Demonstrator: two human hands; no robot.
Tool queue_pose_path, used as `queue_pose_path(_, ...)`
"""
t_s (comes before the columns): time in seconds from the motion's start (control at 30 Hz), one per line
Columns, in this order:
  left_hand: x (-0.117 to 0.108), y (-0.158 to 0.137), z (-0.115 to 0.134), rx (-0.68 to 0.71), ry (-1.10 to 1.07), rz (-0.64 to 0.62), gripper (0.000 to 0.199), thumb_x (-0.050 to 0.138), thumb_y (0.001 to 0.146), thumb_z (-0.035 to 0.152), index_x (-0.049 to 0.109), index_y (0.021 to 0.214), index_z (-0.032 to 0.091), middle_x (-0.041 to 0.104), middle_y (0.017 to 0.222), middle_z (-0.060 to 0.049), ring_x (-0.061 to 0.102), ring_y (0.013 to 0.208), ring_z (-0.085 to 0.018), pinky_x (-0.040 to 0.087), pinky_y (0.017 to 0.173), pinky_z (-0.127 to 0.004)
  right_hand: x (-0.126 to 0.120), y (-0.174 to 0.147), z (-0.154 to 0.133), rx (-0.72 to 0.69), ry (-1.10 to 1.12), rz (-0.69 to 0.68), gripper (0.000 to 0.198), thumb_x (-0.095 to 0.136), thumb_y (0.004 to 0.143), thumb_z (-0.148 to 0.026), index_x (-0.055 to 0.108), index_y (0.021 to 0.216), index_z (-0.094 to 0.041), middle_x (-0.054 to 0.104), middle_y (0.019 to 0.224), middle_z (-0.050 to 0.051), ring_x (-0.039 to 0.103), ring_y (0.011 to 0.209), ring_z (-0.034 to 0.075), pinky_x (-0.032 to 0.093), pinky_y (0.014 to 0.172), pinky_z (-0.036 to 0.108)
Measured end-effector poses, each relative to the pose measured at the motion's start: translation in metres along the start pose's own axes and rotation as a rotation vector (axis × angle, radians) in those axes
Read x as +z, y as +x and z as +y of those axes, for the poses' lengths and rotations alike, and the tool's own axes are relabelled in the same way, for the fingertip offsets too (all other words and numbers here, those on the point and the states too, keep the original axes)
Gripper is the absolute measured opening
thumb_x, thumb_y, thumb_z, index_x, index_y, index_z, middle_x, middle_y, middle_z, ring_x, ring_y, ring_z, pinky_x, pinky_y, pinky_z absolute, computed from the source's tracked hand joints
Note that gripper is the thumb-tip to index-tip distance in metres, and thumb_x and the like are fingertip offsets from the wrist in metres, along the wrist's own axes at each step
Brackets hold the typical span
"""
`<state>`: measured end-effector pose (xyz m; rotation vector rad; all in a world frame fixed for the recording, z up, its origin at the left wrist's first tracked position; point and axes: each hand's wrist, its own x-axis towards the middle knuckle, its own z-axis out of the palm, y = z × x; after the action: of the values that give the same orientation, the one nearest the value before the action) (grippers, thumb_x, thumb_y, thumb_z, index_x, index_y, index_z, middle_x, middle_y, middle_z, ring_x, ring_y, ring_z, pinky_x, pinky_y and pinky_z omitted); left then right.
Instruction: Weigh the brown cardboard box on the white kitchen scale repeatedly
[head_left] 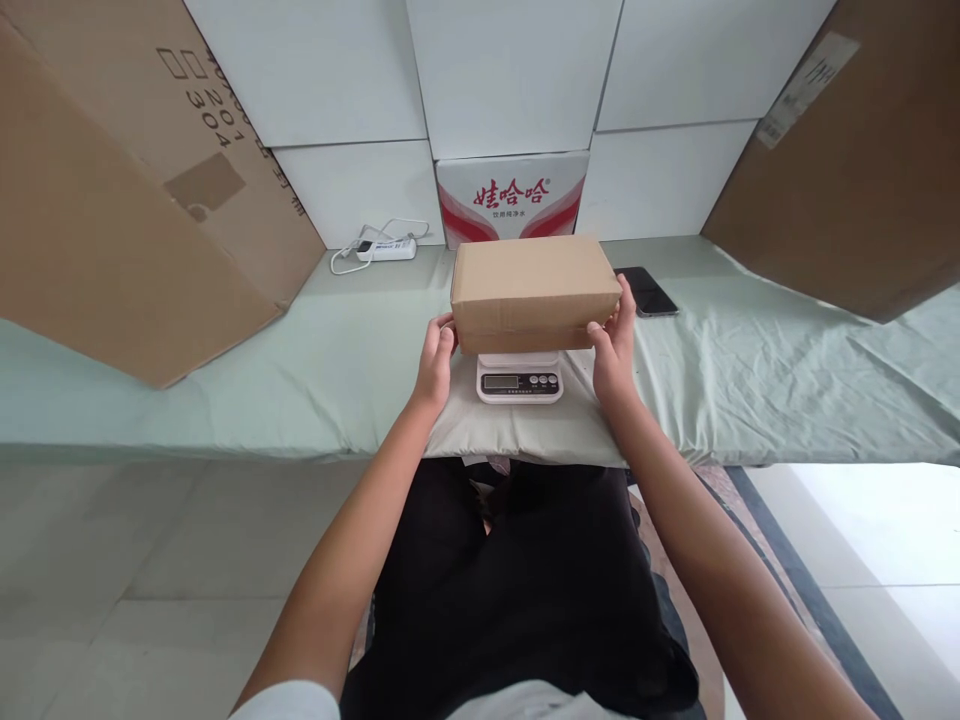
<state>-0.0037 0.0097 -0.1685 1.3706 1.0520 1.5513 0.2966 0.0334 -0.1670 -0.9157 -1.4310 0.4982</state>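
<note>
A closed brown cardboard box [534, 270] is over a small white digital scale [519, 390], whose display and buttons face me; the box hides its platform. I cannot tell whether the box rests on the scale or hangs just above it. At the box's left end, my left hand [435, 362] is closed against its lower corner, fingers partly hidden. My right hand [615, 345] grips the right end, thumb on the front face and fingers along the side. A black phone [647, 292] lies just right of the box, partly behind it.
A green cloth [300, 390] covers the table. Large cartons stand at the left [142, 220] and right [847, 170]. A white carton with red lettering [512, 195] stands against white stacked boxes [517, 80]. A white power strip with a cable [386, 248] lies at the back left.
</note>
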Motion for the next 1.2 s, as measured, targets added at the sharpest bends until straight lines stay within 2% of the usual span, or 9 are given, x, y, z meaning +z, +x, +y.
queue_pose_path(0.17, 0.001, 0.000, -0.002, 0.022, -0.029, 0.024, 0.083, 0.061, 0.095, 0.101, 0.067, 0.141, 0.032, 0.078, 0.160, -0.014, 0.067, 0.162, -0.039, 0.055, 0.136, -0.056, 0.003, 0.000, 0.009, 0.010, 0.028, 0.007, 0.098, 0.065, 0.096, -0.088, 0.035, 0.178, -0.042, 0.061, 0.168, 0.013, 0.062, 0.155, 0.044, 0.052, 0.134, 0.074)
queue_pose_path(0.37, -0.002, 0.001, -0.009, 0.069, 0.013, 0.099, 0.088, 0.064, 0.094, 0.100, 0.067, 0.151, 0.033, 0.064, 0.179, -0.014, 0.051, 0.176, -0.038, 0.038, 0.148, -0.060, 0.002, -0.001, 0.008, 0.013, 0.005, -0.003, 0.099, 0.062, 0.097, -0.090, 0.034, 0.179, -0.043, 0.061, 0.166, 0.013, 0.065, 0.149, 0.042, 0.056, 0.128, 0.070)
queue_pose_path(0.43, -0.004, 0.001, -0.010, 0.068, 0.031, 0.101, 0.089, 0.063, 0.096, 0.100, 0.065, 0.155, 0.033, 0.062, 0.181, -0.014, 0.050, 0.177, -0.038, 0.037, 0.149, -0.060, 0.001, -0.001, 0.006, 0.013, 0.000, 0.003, 0.099, 0.062, 0.097, -0.089, 0.034, 0.180, -0.043, 0.061, 0.166, 0.014, 0.064, 0.151, 0.043, 0.056, 0.128, 0.070)
queue_pose_path(0.7, -0.003, -0.001, -0.004, 0.076, 0.143, -0.047, 0.092, 0.046, 0.103, 0.099, 0.059, 0.164, 0.032, 0.064, 0.178, -0.015, 0.056, 0.172, -0.038, 0.047, 0.141, -0.055, 0.001, 0.001, -0.008, 0.038, 0.020, 0.020, 0.099, 0.065, 0.094, -0.091, 0.047, 0.175, -0.036, 0.058, 0.176, 0.016, 0.051, 0.169, 0.047, 0.044, 0.141, 0.075)
queue_pose_path(0.83, -0.003, -0.001, -0.001, 0.084, 0.146, -0.046, 0.092, 0.045, 0.104, 0.099, 0.058, 0.165, 0.032, 0.062, 0.181, -0.015, 0.056, 0.172, -0.038, 0.047, 0.141, -0.054, 0.004, 0.000, -0.013, 0.053, 0.038, 0.012, 0.099, 0.067, 0.094, -0.089, 0.046, 0.176, -0.037, 0.055, 0.181, 0.015, 0.046, 0.175, 0.047, 0.041, 0.145, 0.075)
queue_pose_path(1.07, -0.002, -0.001, -0.005, 0.072, 0.148, -0.033, 0.089, 0.044, 0.105, 0.098, 0.058, 0.165, 0.034, 0.064, 0.178, -0.014, 0.059, 0.169, -0.039, 0.048, 0.139, -0.057, 0.005, 0.000, -0.017, 0.070, 0.035, -0.012, 0.100, 0.067, 0.094, -0.087, 0.047, 0.176, -0.034, 0.057, 0.182, 0.014, 0.038, 0.181, 0.044, 0.042, 0.146, 0.072)
queue_pose_path(1.2, -0.001, 0.002, -0.006, 0.065, 0.118, -0.014, 0.086, 0.045, 0.106, 0.096, 0.060, 0.163, 0.034, 0.065, 0.176, -0.014, 0.058, 0.170, -0.038, 0.048, 0.140, -0.057, 0.005, 0.002, -0.012, 0.070, 0.039, -0.045, 0.104, 0.067, 0.094, -0.090, 0.041, 0.180, -0.037, 0.053, 0.186, 0.013, 0.043, 0.178, 0.045, 0.045, 0.144, 0.074)
